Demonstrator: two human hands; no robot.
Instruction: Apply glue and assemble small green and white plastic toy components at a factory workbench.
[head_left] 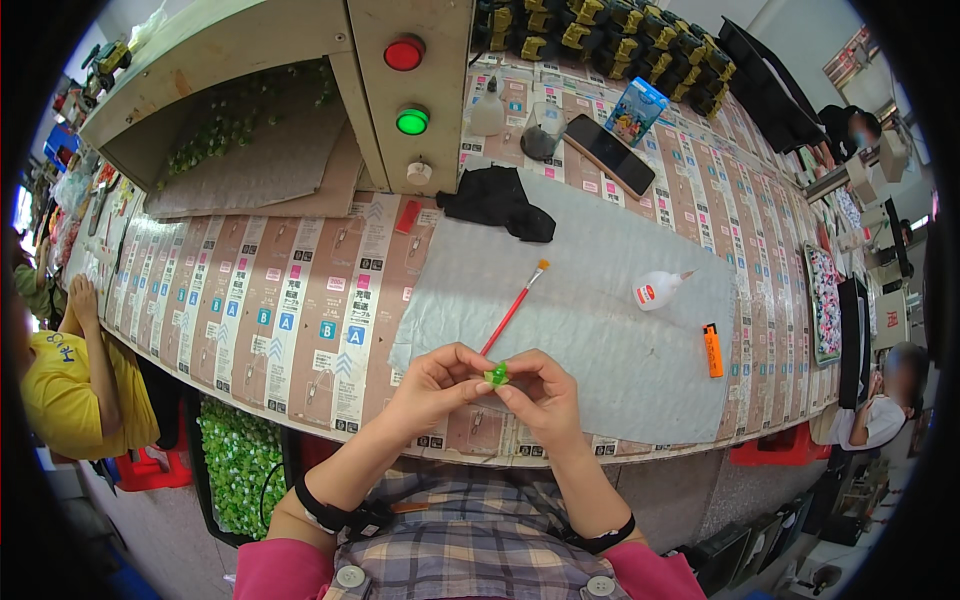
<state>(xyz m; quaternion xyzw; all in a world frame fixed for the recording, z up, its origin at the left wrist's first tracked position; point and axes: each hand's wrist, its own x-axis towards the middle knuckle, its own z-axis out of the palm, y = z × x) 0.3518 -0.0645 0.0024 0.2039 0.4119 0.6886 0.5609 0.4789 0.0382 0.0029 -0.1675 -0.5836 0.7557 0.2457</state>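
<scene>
Between the fingertips of both hands I pinch a small bright green piece, too small to make out its exact kind. My left hand grips it from the left with thumb and forefinger. From the other side my right hand closes on it the same way. Just beyond my hands, a red-handled brush lies on a grey sheet. Farther right on the sheet rest a white squeeze bottle with a thin tip and an orange cutter knife.
A metal machine housing with red and green buttons stands at the back left, green pieces inside. Black cloth, a phone, a cup and a blue box lie beyond. A crate of green pieces sits low left; people sit at both sides.
</scene>
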